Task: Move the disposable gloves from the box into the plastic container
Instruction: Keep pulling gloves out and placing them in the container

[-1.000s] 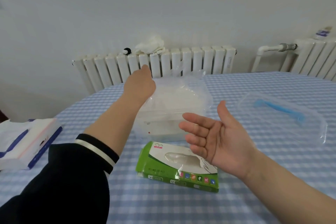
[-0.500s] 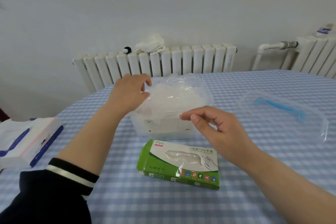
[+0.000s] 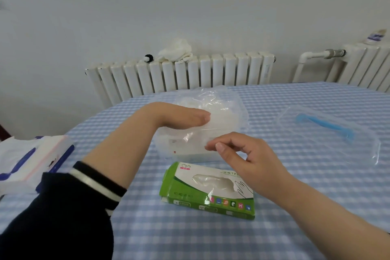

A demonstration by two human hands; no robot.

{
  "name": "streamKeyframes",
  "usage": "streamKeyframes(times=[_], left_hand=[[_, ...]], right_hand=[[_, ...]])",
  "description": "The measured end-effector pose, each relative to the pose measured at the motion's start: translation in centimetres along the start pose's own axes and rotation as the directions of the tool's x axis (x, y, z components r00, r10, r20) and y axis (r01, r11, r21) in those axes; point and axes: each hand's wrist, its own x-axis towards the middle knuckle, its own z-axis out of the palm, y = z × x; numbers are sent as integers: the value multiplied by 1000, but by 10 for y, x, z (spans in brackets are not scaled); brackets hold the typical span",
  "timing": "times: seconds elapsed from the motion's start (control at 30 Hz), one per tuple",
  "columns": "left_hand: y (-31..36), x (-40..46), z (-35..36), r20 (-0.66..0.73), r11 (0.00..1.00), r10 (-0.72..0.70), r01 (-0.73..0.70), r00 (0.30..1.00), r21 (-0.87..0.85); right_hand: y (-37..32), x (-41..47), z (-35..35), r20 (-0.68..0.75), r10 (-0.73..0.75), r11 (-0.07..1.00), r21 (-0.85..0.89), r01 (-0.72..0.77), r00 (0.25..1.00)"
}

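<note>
Gloves [image 3: 219, 112], thin, clear and crumpled, heap out of the plastic container [image 3: 185, 148] mid-table; left hand [image 3: 181, 118] presses them flat-fingered, right hand [image 3: 244, 154] pinches their near edge.

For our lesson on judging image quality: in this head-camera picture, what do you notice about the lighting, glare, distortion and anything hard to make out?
Head view: soft, even light, only faint shadows on the checked tablecloth; small glare spots on the clear gloves heaped in the plastic container; wide-angle bending curves the radiator and table edge; the clear lid is low in contrast, its edges hard to trace.
</note>
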Motion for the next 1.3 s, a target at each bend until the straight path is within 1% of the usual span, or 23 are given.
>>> streamKeyframes(times=[0.07, 0.13, 0.23, 0.3, 0.37, 0.43, 0.47, 0.53, 0.6, 0.67, 0.73, 0.77, 0.83, 0.9, 0.93, 1.03, 1.17, 1.23, 1.3], left_hand=[[-2, 19, -3, -9, 990, -23, 24, 1000, 136], [-7, 35, -6, -53, 962, -29, 42, 998, 271], [-16, 52, -7, -149, 927, 26, 32, 989, 373], [-21, 55, -7, -253, 889, 92, 35, 963, 457], [-22, 55, -8, -360, 824, 187, 53, 914, 564], [-23, 54, -8, -415, 795, 236, 71, 879, 602], [-23, 54, -8, -423, 806, 230, 71, 877, 587], [-23, 51, -7, -404, 879, 152, 64, 902, 472], [-22, 48, -5, -359, 929, 74, 67, 930, 365], [-21, 46, -6, -310, 954, 25, 70, 951, 291], [-20, 41, -8, -246, 991, -35, 66, 969, 118], [-19, 37, -9, -192, 997, -73, 76, 979, 6], [-18, 27, -11, -72, 977, -116, 100, 991, -189], [-21, 19, -14, 10, 951, -90, 89, 996, -297], [-23, 15, -15, 24, 943, -68, 72, 997, -324], [-29, 10, -17, -15, 930, -26, 19, 1000, -368], [-28, 4, -20, -103, 926, 5, -43, 995, -376], [-27, 4, -21, -209, 905, 39, -123, 977, -407], [-25, 4, -23, -386, 868, 44, -227, 921, -443]], right_hand=[[1, -1, -1, 6, 2, 1000, -10, -2, 1000], [2, -2, -3, 3, 1, 1000, -17, -1, 1000], [6, -1, -7, -10, 6, 1000, -20, -6, 1000], [8, 1, -8, -16, 11, 1000, -11, -11, 1000], [10, 2, -7, -11, 23, 1000, 10, -23, 1000], [11, 1, -6, 2, 33, 999, 16, -33, 999], [12, 1, -6, 11, 38, 999, 16, -38, 999], [12, 1, -4, 27, 49, 999, 14, -50, 998], [13, 1, -3, 40, 57, 998, 6, -57, 998], [14, 1, -3, 55, 67, 998, -8, -67, 996], [15, 2, -3, 74, 83, 996, -25, -81, 994], [16, 2, -3, 84, 94, 995, -34, -91, 992], [18, 2, -2, 106, 117, 992, -60, -111, 988], [20, 2, -1, 136, 138, 988, -94, -126, 981], [21, 2, 0, 151, 144, 985, -112, -128, 978], [22, 3, 2, 177, 152, 983, -133, -129, 972], [23, 2, 3, 184, 161, 981, -138, -137, 970], [23, 2, 3, 191, 164, 980, -140, -139, 968], [23, 2, 3, 193, 168, 980, -134, -144, 967]])
